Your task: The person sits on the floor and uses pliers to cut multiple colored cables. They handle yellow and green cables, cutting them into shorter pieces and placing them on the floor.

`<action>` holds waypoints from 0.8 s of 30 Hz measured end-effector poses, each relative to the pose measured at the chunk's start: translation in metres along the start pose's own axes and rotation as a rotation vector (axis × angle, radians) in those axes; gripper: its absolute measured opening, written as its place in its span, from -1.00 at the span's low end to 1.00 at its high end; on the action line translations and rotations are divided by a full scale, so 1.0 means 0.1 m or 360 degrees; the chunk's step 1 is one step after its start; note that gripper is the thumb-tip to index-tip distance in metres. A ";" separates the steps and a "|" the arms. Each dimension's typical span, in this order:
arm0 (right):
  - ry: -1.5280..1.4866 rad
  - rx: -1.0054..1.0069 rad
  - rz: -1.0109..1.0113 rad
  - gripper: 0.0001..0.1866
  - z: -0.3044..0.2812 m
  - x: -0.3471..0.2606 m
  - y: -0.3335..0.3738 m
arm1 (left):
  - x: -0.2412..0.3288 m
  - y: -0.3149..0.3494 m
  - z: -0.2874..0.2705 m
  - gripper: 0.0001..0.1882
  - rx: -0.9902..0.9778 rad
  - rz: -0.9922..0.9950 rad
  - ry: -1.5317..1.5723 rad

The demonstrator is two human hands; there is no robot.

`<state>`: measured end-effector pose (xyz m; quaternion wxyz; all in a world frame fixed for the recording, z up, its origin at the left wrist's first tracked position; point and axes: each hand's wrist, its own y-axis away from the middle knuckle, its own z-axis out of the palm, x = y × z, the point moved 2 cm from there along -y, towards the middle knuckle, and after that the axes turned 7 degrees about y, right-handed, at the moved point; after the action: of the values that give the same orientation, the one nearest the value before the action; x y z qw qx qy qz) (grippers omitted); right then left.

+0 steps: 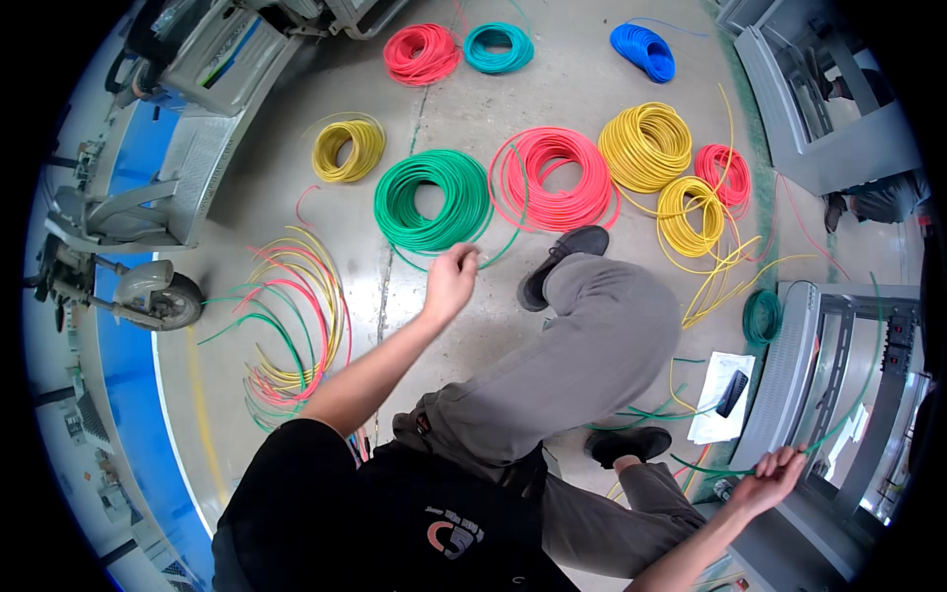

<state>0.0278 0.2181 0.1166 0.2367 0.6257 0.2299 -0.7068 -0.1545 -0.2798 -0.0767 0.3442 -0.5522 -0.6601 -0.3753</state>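
Note:
My left hand (453,280) is closed at the near edge of a large green wire coil (387,202), its fingers pinched on a loose green loop that runs out from both sides of the hand. Far to the right, my right hand (771,480) grips a cut length of green wire (837,430). One end of that length points toward my shoe; the other curves up along a grey metal cabinet (789,345). A large red wire coil (533,183) lies right of the green one.
Beyond lie yellow coils (646,148), smaller red and teal coils, and a blue coil (643,51). Cut wires (330,316) in several colours are spread at left. A wheeled cart (178,197) stands far left. Paper (712,424) with a black object (732,393) lies by the cabinet.

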 end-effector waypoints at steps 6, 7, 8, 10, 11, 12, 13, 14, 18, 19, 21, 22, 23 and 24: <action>-0.0065 0.0085 0.0239 -0.69 0.32 0.12 0.16 | -1.58 -0.65 1.36 -0.68 -0.0354 0.0229 -0.0706; -0.0076 0.0105 0.0278 -0.68 0.48 0.05 0.18 | -1.63 -0.78 1.48 -0.67 -0.0369 0.0026 -0.0586; -0.0048 -0.0119 0.0259 -0.66 0.58 -0.02 0.20 | -1.67 -0.85 1.47 -0.66 -0.0380 -0.0189 -0.0483; 0.0020 -0.0130 0.0219 -0.65 0.57 -0.17 0.18 | -1.54 -0.94 1.59 -0.67 -0.0528 -0.0213 -0.0377; 0.0067 -0.0076 0.0193 -0.66 0.46 -0.27 0.21 | -1.18 -0.97 1.67 -0.68 -0.0473 -0.0101 -0.0361; 0.0088 -0.0027 0.0127 -0.67 0.28 -0.35 0.31 | -0.69 -0.92 1.72 -0.70 -0.0437 0.0028 -0.0355; 0.0076 -0.0024 0.0075 -0.68 0.19 -0.38 0.35 | -0.38 -0.94 1.62 -0.71 -0.0347 0.0145 -0.0365; 0.0060 -0.0088 0.0042 -0.71 0.20 -0.39 0.38 | -0.24 -1.09 1.34 -0.74 -0.0058 0.0502 -0.0240; -0.0018 -0.0142 -0.0016 -0.75 0.24 -0.27 0.47 | 1.30 -1.76 0.08 -0.69 0.0033 0.0734 -0.0049; -0.0057 -0.0154 0.0003 -0.76 0.25 -0.26 0.50 | 1.93 -1.75 -0.21 -0.67 0.0099 0.1071 -0.0151; -0.0073 -0.0162 0.0030 -0.77 0.40 -0.26 0.54 | 3.16 -1.56 -0.82 -0.67 -0.0027 0.1117 -0.0215; -0.0137 -0.0215 -0.0020 -0.77 0.41 -0.26 0.54 | 3.73 -1.36 -1.06 -0.67 0.0164 0.1446 -0.0112; -0.0215 -0.0279 -0.0010 -0.77 0.51 -0.29 0.55 | 4.39 -0.95 -1.32 -0.73 0.0240 0.1365 -0.0331; -0.0273 -0.0276 -0.0033 -0.77 0.58 -0.33 0.58 | 4.84 -0.63 -1.43 -0.77 0.0283 0.1282 -0.0506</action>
<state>0.0222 0.1387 0.1537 0.3013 0.5377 0.2756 -0.7376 -0.2854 -0.1845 0.4055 0.4034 -0.7845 -0.4666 -0.0634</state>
